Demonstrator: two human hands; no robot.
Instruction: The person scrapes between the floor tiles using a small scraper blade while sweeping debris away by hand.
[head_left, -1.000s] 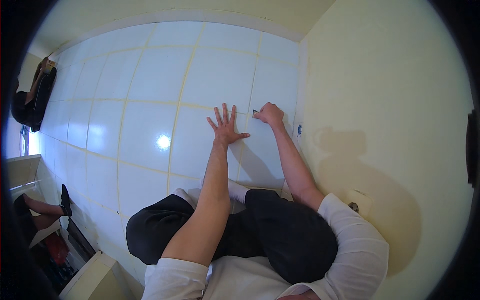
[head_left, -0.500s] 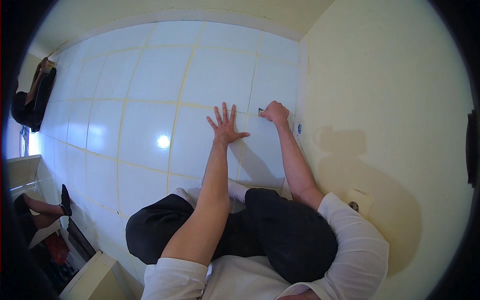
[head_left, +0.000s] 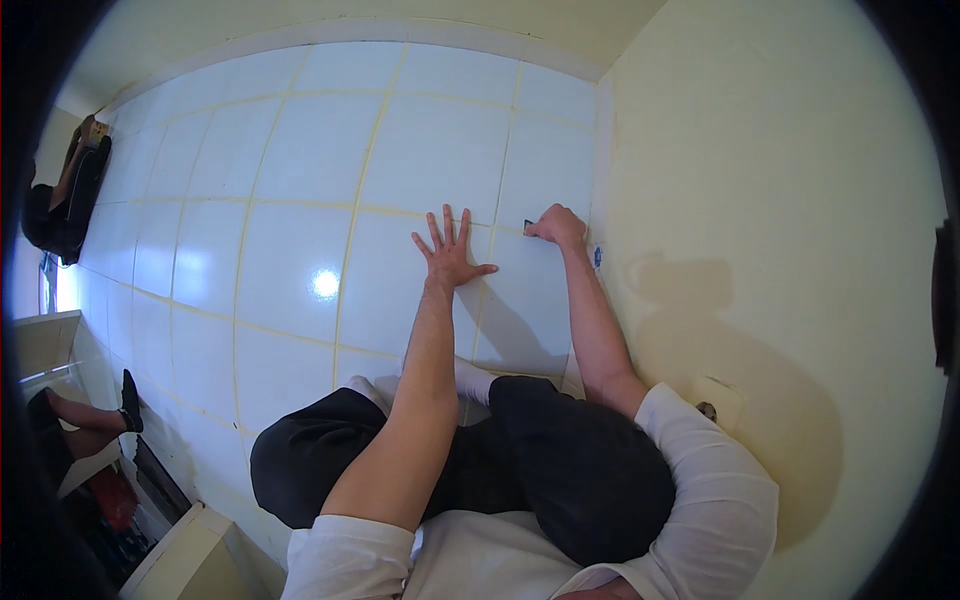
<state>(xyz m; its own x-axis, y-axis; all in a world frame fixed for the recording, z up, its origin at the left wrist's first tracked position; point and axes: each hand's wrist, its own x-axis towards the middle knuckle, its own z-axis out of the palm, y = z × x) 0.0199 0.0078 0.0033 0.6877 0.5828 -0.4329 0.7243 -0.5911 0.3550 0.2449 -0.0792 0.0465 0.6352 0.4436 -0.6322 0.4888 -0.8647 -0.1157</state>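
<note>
My left hand (head_left: 452, 255) lies flat with fingers spread on a glossy white floor tile (head_left: 420, 300), holding nothing. To its right, my right hand (head_left: 560, 226) is closed in a fist near the foot of the wall. A small flat piece with a dark edge (head_left: 528, 227) pokes out at its thumb side, low at the tile by a grout line; too little shows to tell its kind. Yellowish grout lines run between the tiles. My crossed legs, in black trousers and white socks, are below both hands.
A cream wall (head_left: 760, 200) rises close on my right, with a small blue mark (head_left: 598, 256) low by the skirting. Another person (head_left: 60, 200) sits at the far left. A bare leg (head_left: 95, 425) and a pale box-like edge (head_left: 185, 560) show at the lower left.
My right hand has slid slightly right, towards the wall, with the small dark-edged piece still in it. My left hand stays pressed flat in nearly the same place.
</note>
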